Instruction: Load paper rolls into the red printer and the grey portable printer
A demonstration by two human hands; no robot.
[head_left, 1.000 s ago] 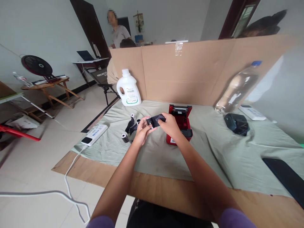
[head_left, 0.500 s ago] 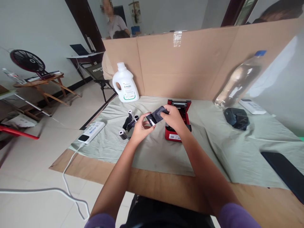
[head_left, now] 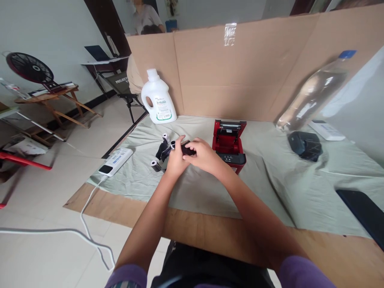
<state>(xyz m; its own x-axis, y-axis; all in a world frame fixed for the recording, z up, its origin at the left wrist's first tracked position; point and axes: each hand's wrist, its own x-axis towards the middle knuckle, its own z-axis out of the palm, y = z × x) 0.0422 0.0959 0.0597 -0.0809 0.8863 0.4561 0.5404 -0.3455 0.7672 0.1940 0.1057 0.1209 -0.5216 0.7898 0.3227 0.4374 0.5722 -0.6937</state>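
My left hand point(head_left: 176, 161) and my right hand point(head_left: 203, 155) meet above the cloth, both closed around a black-wrapped paper roll point(head_left: 188, 149). Fingers cover most of the roll. Just right of them stands a small red printer point(head_left: 229, 145) with its lid raised and its red inside showing. To the left of my hands lie other paper rolls with white ends, one point(head_left: 155, 165) nearer me and one point(head_left: 166, 138) farther back, with crumpled black wrapping point(head_left: 162, 152) between them.
A white detergent bottle point(head_left: 159, 98) stands against the cardboard screen point(head_left: 222, 72). A power strip point(head_left: 116, 161) lies at left. On the right are a large clear bottle point(head_left: 315, 94), a black device point(head_left: 304, 145), a white device point(head_left: 327, 130) and a phone point(head_left: 361, 212). A person point(head_left: 147, 18) stands beyond.
My hands have come together and shifted slightly left and down. The black strip stretched between them is now gathered around the roll. The view has tilted downward a little.
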